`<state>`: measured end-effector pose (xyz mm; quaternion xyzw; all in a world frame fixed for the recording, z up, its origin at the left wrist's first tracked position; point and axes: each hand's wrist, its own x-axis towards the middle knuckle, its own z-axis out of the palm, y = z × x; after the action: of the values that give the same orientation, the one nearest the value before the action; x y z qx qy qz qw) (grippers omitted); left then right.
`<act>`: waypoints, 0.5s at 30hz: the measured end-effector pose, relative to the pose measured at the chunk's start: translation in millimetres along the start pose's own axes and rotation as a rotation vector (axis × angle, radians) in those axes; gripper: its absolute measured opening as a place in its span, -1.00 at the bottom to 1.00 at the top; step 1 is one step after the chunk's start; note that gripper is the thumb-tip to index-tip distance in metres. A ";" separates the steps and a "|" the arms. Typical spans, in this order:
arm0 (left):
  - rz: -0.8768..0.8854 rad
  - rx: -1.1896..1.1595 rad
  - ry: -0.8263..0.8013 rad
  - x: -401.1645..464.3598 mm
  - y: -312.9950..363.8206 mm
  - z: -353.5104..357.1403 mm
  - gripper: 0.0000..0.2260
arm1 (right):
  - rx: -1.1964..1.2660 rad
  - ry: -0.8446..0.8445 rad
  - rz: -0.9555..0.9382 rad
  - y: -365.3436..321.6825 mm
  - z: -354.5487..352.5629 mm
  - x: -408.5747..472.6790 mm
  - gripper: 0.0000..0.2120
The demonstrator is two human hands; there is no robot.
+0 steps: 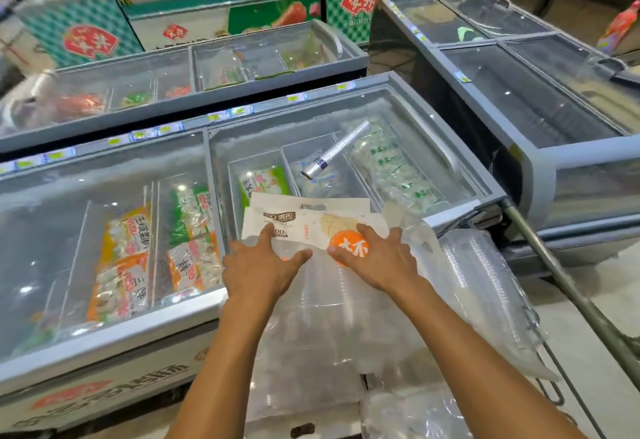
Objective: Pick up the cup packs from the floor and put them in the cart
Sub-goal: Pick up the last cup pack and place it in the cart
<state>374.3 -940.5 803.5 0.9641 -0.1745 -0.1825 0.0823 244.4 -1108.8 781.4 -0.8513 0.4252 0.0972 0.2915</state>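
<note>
Cup pack (322,286), the one under my hands, is a long clear plastic sleeve of stacked cups with a white and orange printed label at its far end. Its long axis runs from near my body away toward the freezer, label end pointing forward. From the head view, my left hand (261,265) lies on the pack's left side with fingers stretched flat and thumb spread toward the middle. My right hand (375,260) lies on the right side, fingers flat over the orange circle of the label, thumb pointing inward. Both hands are pressing on the wrapping with relaxed, straight fingers, not curled round it.

The clear film makes the pack's edges hard to trace, and its near end blurs into other plastic below my forearms. More cup packs (485,293) lie just right of my right hand, one against another; I cannot count them. Whether they all sit inside the cart I cannot tell. The cart's frame (571,303) shows only as a grey bar and wire loops right of my right arm, cut off by the picture edge.

Ahead of my fingertips the label overlaps the glass lid of a chest freezer (346,119), with a foil roll (334,151) lying on the glass beyond. Left of my left hand runs the freezer's rim.
</note>
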 end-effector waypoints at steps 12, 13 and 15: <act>-0.074 0.081 0.026 -57.1 16.6 -1.0 -0.08 | -0.079 -0.018 -0.030 20.6 -4.3 -32.5 0.05; -0.066 0.101 0.045 -56.6 15.8 -4.3 -0.07 | -0.084 -0.014 -0.024 20.7 -7.4 -33.4 0.05; -0.040 0.104 0.091 -54.6 14.2 -9.8 -0.06 | -0.087 -0.005 -0.017 20.2 -15.4 -36.2 0.03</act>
<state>326.1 -932.7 833.4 0.9776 -0.1605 -0.1309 0.0362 204.9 -1103.1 800.6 -0.8665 0.4128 0.1155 0.2559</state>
